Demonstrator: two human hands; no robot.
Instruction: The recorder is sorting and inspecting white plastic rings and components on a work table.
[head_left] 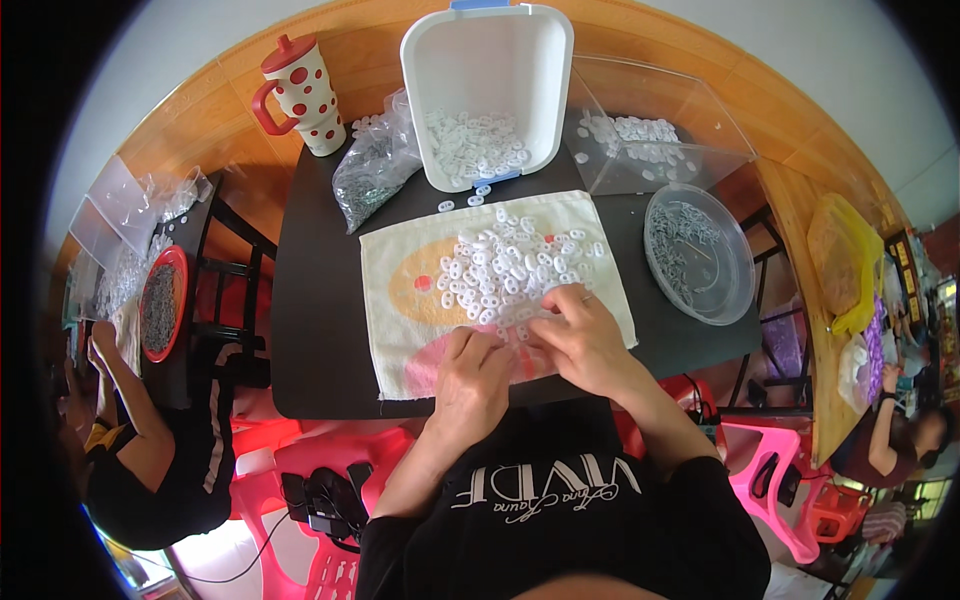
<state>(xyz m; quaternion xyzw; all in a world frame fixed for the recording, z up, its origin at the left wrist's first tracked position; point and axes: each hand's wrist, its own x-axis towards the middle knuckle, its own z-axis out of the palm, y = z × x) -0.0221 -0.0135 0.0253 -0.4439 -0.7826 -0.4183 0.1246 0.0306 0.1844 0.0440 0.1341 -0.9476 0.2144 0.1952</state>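
A heap of small white oval plastic pieces with holes [510, 262] lies on a cream towel [385, 345] with yellow and pink patches. My left hand [472, 380] is closed at the near edge of the heap, thumb and fingertips drawn together; whatever is in them is too small to make out. Just right of it, my right hand [585, 340] bends over the nearest pieces with its fingers pinched, and its fingertips touch or nearly touch them. I cannot tell what that pinch holds.
Behind the towel stand a white bin [490, 70] of white pieces, a clear bag of metal parts [370, 185] and a clear box [690, 110]. A round tub [738, 290] of small grey parts sits right. A spotted tumbler [310, 100] stands back left. Another person's arm [135, 400] is at left.
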